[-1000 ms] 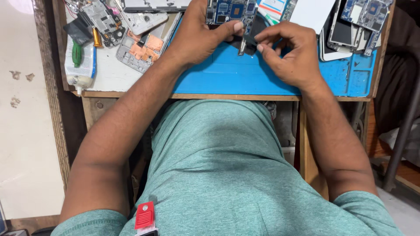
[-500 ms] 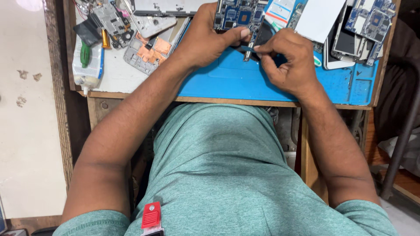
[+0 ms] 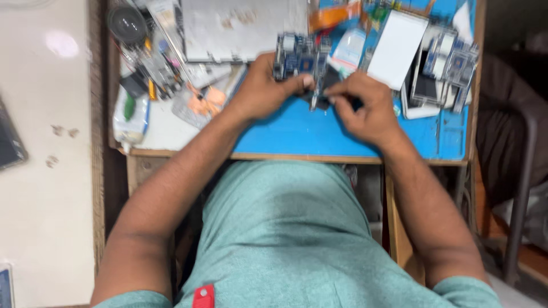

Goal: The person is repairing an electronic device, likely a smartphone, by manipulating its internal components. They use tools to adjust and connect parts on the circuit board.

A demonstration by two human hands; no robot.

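Note:
My left hand and my right hand meet over a blue work mat on a small bench. Between their fingertips lies a small dark part, which my left thumb and fingers pinch from the left. My right hand's fingers are closed around a thin metal tool that points down at the part. A blue circuit board lies just beyond my left fingers. The view is blurred, so fine details of the grip are unclear.
Phone frames and boards are piled at the mat's right end, next to a white panel. A grey sheet lies behind. Small tools and parts and a plastic bottle crowd the left. The bench's front edge is near my body.
The view has shifted and blurred as my head moved. Both hands stay together on the same part, now lower in the picture, and the right hand's fingers have curled tighter.

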